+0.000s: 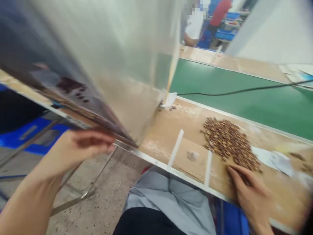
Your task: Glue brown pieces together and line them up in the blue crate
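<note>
My left hand (pixel 91 143) is at the table's front edge, close to the lower edge of a large, shiny metal-looking box (pixel 117 58). Its fingers are bent toward the thumb, and blur hides whatever they may hold. On the brown tabletop, my right hand (pixel 254 195) has thumb and index finger drawn together, just in front of a heap of small brown and gold pieces (pixel 227 142). What lies between those fingertips cannot be made out. Left of the heap, a small clear plastic bit (pixel 193 156) lies on a cardboard piece (pixel 187 166) between two white strips.
Behind the tabletop runs a green belt-like surface (pixel 244 98), crossed by a black cable (pixel 220 94). Crumpled white paper (pixel 276 160) lies right of the heap. Blue plastic stools (pixel 36 133) stand at lower left. People (pixel 195 24) are in the background.
</note>
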Available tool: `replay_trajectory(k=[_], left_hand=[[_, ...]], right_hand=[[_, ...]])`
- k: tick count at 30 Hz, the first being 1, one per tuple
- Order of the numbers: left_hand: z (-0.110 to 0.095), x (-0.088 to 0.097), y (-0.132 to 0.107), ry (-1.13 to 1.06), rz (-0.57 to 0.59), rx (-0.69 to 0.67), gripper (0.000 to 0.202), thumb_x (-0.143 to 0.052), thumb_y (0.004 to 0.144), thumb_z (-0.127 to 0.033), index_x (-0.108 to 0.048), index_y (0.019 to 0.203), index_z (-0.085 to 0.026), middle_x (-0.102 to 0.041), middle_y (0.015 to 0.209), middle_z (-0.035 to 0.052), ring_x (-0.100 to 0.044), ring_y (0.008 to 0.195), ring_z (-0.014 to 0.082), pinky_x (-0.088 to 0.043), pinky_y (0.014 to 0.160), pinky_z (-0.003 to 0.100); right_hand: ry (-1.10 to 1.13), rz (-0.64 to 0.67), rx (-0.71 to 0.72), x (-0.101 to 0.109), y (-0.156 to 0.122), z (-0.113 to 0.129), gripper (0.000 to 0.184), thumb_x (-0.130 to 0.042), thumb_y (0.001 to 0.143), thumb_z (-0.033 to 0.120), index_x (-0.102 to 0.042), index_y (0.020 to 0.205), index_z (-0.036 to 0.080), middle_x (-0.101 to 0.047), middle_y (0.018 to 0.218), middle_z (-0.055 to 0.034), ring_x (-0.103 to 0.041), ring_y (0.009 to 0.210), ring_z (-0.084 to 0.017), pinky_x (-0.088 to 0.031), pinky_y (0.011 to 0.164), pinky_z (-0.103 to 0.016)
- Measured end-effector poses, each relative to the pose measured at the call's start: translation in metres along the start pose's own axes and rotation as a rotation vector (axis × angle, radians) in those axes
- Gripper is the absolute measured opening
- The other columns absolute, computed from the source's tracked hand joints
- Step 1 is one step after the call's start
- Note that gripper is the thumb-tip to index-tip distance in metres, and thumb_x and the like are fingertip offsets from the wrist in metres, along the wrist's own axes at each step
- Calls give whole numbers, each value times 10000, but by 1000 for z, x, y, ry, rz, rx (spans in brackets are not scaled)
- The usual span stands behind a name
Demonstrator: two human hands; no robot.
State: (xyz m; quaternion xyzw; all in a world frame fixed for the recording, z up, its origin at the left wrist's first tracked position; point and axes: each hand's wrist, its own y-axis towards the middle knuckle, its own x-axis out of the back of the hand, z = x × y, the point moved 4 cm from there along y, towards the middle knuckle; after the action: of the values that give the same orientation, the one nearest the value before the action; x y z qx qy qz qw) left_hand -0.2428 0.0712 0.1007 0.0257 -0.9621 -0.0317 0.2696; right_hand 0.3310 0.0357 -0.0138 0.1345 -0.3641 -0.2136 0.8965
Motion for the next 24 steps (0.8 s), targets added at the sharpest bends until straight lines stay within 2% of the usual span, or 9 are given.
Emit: replay_trajectory(k=[2,4,6,7,9,12,17,21,24], left_hand=[[6,-64,-33,-466,273,132,91,-947,843,-368,-919,930,-377,-857,911,44,-778,636,261,-677,602,432],[-1,-136,-55,-848,463,263,95,-970,842,-367,-928,926,-351,-827,922,68,-765,634,230,-672,619,400],[-13,-199,-62,-1149,460,366,167,-983,853,-407,-925,973,-307,-812,950,66,-767,691,190,-683,676,339],[-19,-224,-61,-1269,447,410,202,-995,852,-385,-922,1015,-292,-807,962,54,-758,706,160,-681,684,296],[-27,-258,-54,-1451,431,474,237,-1016,849,-329,-914,1051,-261,-805,994,31,-757,740,109,-673,716,219],[-28,-274,-42,-1573,446,513,226,-1004,872,-228,-908,1076,-220,-831,1067,28,-794,818,84,-674,805,170],[-21,-276,-32,-1598,498,490,209,-980,907,-211,-907,1102,-196,-871,1141,56,-839,902,111,-687,877,169],[-19,-281,-22,-1564,507,448,189,-971,919,-224,-910,1096,-200,-877,1067,44,-842,876,118,-701,863,184],[-16,-282,-14,-1502,490,392,205,-967,920,-215,-907,1114,-188,-876,1063,50,-847,890,139,-708,877,204]], right_hand=[[-53,19,-50,0,-3,-13,322,-780,1011,589,-886,1088,294,-864,1093,-69,-795,994,-311,-614,952,-459],[-49,28,-67,-2,-1,-18,310,-771,1029,550,-886,1107,273,-867,1125,-66,-803,1031,-293,-610,982,-439],[-43,17,-55,-3,0,-15,289,-768,1043,514,-885,1120,261,-867,1138,-67,-806,1058,-281,-610,993,-426],[-43,10,-44,-3,1,-12,281,-766,1048,501,-885,1125,258,-868,1141,-70,-806,1064,-280,-612,991,-422],[-36,5,-25,-3,1,-7,263,-763,1058,477,-885,1130,255,-868,1144,-74,-808,1068,-278,-619,980,-416],[-22,13,-9,-3,0,-5,226,-756,1069,439,-883,1124,260,-867,1147,-69,-810,1065,-272,-625,970,-409],[-12,-45,24,-2,-1,5,160,-777,1064,365,-880,1133,265,-866,1134,-62,-807,1076,-271,-629,971,-417],[99,-48,47,-8,0,39,114,-825,1032,276,-878,1134,273,-853,1129,-57,-799,1080,-257,-636,964,-411],[186,30,94,-22,6,71,122,-829,1029,226,-871,1131,278,-852,1097,-48,-802,1034,-249,-653,929,-416]])
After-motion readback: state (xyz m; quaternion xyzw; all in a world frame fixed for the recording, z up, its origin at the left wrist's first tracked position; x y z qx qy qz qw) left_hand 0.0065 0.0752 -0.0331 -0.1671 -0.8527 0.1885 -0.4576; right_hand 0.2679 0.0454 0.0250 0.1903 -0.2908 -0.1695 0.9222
